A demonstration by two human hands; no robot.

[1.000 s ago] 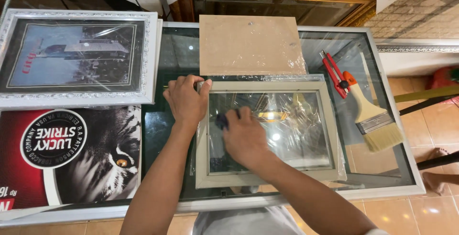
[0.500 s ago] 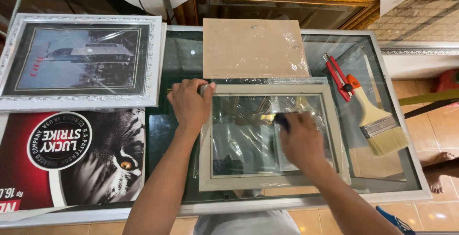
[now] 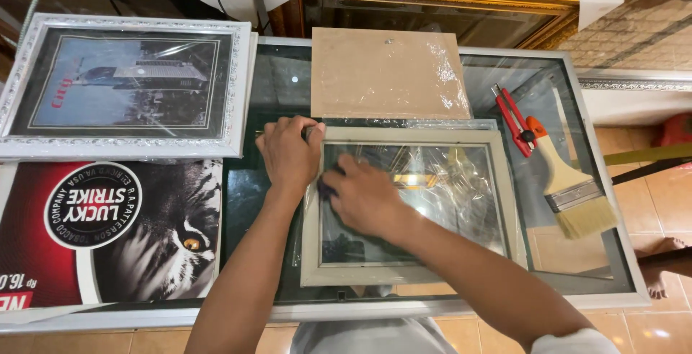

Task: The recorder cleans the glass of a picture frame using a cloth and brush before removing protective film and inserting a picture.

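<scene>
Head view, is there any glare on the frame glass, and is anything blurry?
Head view: a bright warm glare patch sits on the frame glass beside the right hand; crinkled plastic film adds pale streaks; the left hand, brush and table look sharp, without motion blur.

The left hand [image 3: 290,153] lies palm down with its fingers curled over, its bare forearm running up from the lower edge. The right hand [image 3: 366,197] is flat with knuckles up, fingers pointing left and almost meeting the left hand, while its forearm stretches in from the lower right.
</scene>
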